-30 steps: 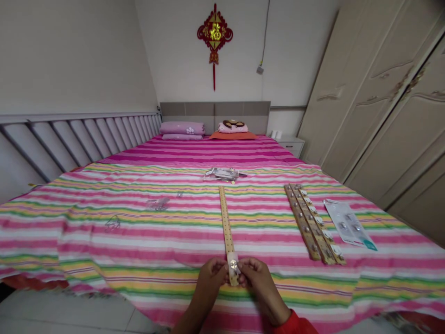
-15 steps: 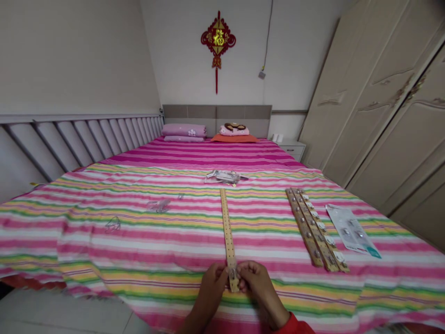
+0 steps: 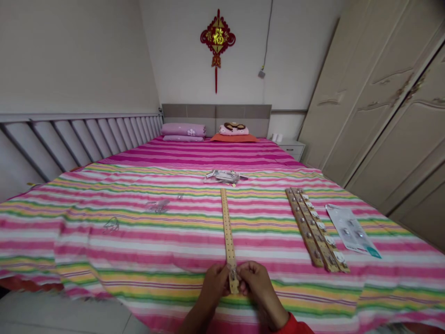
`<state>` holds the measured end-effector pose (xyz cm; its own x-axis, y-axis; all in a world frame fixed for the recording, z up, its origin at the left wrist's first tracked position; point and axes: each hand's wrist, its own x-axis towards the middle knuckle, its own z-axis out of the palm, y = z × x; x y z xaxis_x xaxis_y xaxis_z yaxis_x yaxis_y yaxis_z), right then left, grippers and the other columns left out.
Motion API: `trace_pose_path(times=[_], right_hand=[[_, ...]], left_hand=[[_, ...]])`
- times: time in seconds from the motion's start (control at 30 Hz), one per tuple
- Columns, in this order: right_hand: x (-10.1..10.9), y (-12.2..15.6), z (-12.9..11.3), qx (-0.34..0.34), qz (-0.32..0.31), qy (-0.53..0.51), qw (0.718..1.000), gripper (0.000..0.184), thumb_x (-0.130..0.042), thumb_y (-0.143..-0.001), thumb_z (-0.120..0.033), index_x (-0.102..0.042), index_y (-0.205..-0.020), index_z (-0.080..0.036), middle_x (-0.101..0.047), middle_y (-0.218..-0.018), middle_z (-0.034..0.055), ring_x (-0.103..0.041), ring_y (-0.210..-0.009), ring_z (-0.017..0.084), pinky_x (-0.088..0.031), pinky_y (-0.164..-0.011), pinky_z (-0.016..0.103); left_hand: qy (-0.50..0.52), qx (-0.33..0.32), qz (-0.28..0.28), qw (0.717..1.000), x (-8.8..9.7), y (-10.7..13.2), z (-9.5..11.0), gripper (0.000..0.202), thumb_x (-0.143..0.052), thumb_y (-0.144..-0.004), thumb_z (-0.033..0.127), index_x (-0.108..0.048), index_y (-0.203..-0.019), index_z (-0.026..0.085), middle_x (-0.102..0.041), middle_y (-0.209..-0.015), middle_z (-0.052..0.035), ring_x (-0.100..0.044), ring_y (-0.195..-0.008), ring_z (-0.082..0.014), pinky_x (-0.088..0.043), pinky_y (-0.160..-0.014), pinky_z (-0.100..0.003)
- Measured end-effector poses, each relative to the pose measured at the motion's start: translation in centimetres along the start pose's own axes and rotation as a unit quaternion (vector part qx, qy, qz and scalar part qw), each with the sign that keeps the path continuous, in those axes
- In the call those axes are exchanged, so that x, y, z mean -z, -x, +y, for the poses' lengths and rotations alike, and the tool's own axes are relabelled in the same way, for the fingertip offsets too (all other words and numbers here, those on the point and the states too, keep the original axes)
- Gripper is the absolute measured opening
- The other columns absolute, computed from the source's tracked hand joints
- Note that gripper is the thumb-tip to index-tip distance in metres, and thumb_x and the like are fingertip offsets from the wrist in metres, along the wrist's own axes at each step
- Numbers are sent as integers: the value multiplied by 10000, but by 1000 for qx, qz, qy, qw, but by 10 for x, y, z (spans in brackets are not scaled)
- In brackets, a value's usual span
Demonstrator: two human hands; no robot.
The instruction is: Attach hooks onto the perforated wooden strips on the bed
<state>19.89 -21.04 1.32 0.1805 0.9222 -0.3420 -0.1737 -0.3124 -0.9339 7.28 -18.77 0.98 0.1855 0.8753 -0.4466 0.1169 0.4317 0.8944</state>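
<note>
A long, narrow, tan strip with rows of small holes [image 3: 227,232] lies lengthwise on the striped bedspread [image 3: 167,250]. Its near end is between my hands. My left hand [image 3: 213,283] pinches the strip's left edge, thumb on top. From the other side my right hand [image 3: 255,278] is closed at the right edge, fingers curled by a small shiny metal piece [image 3: 232,273] on the strip's face. What exactly the right fingertips hold is too small to make out.
To the right lie several brown strips with metal and white pieces [image 3: 316,232], beside a clear blister pack [image 3: 352,232]. Plastic packets [image 3: 225,176] rest beyond the strip. A small clear bag [image 3: 157,206] and thin wire-like pieces [image 3: 111,225] lie left.
Almost nothing differs. Both hands stay at the strip's near end, with only a slight shift of the left fingers.
</note>
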Motion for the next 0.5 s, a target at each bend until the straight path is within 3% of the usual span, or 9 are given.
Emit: trace_pose_path(times=[0.2, 0.5], right_hand=[[-2, 0, 7, 37, 14, 6, 999, 375, -684, -529, -524, -498, -528, -199, -468, -329, -73, -355, -253, 56, -227, -292, 187], [-11, -4, 12, 35, -43, -23, 998, 560, -689, -545, -669, -626, -727, -144, -549, -451, -42, -373, -267, 46, -217, -302, 182]], left_hand=[[29, -5, 14, 999, 2, -4, -5, 469, -612, -590, 639, -528, -662, 184, -540, -498, 34, -543, -466, -131, -439, -490, -259], [69, -67, 52, 994, 10, -15, 0, 493, -636, -556, 654, -471, -572, 190, -522, -498, 27, -499, -471, -116, -411, -472, -253]])
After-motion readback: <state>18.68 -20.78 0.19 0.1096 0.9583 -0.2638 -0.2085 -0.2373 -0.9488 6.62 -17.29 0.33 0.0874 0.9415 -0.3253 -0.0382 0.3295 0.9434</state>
